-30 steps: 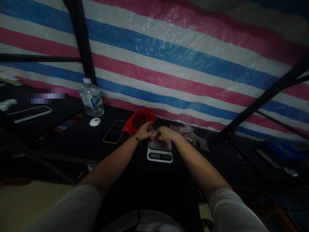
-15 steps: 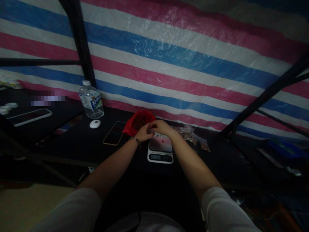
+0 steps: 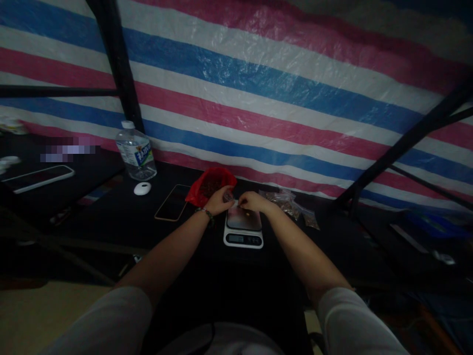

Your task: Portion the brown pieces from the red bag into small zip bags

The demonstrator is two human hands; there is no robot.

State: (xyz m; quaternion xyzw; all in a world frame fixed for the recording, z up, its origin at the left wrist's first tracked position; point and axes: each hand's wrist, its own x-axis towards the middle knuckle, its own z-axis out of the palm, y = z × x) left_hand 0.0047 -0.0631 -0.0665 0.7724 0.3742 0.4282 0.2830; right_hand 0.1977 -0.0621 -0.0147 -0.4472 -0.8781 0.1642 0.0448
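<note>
My left hand (image 3: 219, 201) is closed on a small clear plastic bag (image 3: 228, 196), just left of the scale's upper edge. My right hand (image 3: 252, 201) reaches over the far part of a white kitchen scale (image 3: 243, 240), thumb and fingers pinched at its plate. Whatever lies in that pinch is too small and dark to name. One small pale piece (image 3: 247, 214) rests on the plate below my right hand. Behind my left hand stands an opened red plastic bag (image 3: 199, 193) with dark brown bits (image 3: 211, 187) inside.
Filled clear zip bags (image 3: 286, 201) lie right of the scale, a smaller one (image 3: 310, 219) beside them. To the left are a phone (image 3: 173, 203), a white oval case (image 3: 142, 188) and a clear bottle (image 3: 136, 155). Black metal posts (image 3: 120, 64) frame the table before a striped sheet (image 3: 240, 98).
My right hand has moved away from my left hand and down to the scale's plate, where small dark pieces lay. My left hand stays beside the scale with the small bag.
</note>
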